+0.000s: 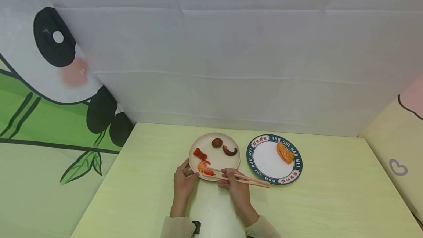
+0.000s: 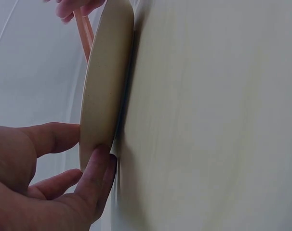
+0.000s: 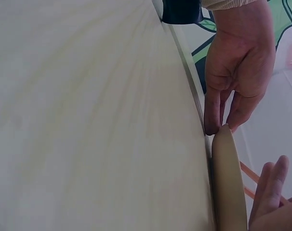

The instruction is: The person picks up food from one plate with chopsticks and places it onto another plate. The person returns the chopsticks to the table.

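Observation:
My left hand [image 1: 184, 183] grips the near left rim of a beige plate [image 1: 228, 161]; in the left wrist view its fingers curl around the plate's edge [image 2: 103, 86]. A pair of wooden chopsticks [image 1: 252, 181] is held by my right hand [image 1: 238, 190] over the near right rim. Their tips reach a red-and-white shrimp [image 1: 204, 167] on the plate; whether they pinch it I cannot tell. Also on this plate are a red bow-shaped piece [image 1: 199, 154], a brown round piece like a mushroom cap [image 1: 216, 143] and a dark curved piece [image 1: 229, 151].
To the right stands a white plate [image 1: 267, 161] with a dark green lettered rim, carrying an orange-brown ridged food piece [image 1: 285, 152]. Both plates are on a pale yellow-green table [image 1: 333, 190]. A pale cloth [image 1: 231, 65] hangs behind the table's far edge.

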A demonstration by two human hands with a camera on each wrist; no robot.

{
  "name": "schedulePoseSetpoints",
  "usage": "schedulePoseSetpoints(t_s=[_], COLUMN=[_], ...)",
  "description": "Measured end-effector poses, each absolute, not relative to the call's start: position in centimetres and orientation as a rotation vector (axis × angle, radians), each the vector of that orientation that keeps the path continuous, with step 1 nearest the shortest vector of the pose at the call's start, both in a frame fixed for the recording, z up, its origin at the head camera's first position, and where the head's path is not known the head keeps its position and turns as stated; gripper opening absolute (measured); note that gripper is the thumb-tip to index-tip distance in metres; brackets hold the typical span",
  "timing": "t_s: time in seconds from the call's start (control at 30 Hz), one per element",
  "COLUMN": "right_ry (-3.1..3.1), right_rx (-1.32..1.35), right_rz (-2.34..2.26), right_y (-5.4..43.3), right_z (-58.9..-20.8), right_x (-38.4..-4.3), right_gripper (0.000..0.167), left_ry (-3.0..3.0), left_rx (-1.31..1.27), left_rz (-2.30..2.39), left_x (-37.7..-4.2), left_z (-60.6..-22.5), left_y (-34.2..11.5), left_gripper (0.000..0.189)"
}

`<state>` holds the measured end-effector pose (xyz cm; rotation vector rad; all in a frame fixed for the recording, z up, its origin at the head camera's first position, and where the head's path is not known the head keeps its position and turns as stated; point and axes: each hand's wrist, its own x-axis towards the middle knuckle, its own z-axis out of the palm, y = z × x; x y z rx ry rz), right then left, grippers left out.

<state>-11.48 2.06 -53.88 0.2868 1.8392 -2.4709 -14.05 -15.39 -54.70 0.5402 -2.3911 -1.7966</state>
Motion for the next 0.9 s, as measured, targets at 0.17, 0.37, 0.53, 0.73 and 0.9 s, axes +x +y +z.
schedulePoseSetpoints(t_s=[0.17, 0.37, 0.53, 0.73, 0.9], right_ry=[1.886, 1.941, 1.996, 2.122, 2.184], right_rx=[0.220, 0.160, 0.137, 0.052, 0.008], right_rz=[-2.447, -2.435, -2.419, -2.364, -2.344], right_y=[1.94, 1.75, 1.55, 1.46, 1.48], right_z=[-54.19, -54.26, -53.98, -54.09, -54.24], right_x=[-11.59, -11.75, -11.79, -11.94, -12.17], right_gripper=[0.032, 0.031, 0.031, 0.028, 0.026], left_ry=[-2.394, -2.376, -2.368, -2.377, -2.373], left_rx=[0.539, 0.510, 0.509, 0.526, 0.523], left_rz=[-1.788, -1.798, -1.803, -1.795, -1.797], left_x=[-13.93, -13.86, -13.90, -13.90, -13.81], left_z=[-54.60, -54.42, -54.37, -54.30, -54.25], left_y=[-15.37, -15.39, -15.36, -15.35, -15.38], left_gripper=[0.068, 0.069, 0.069, 0.069, 0.068])
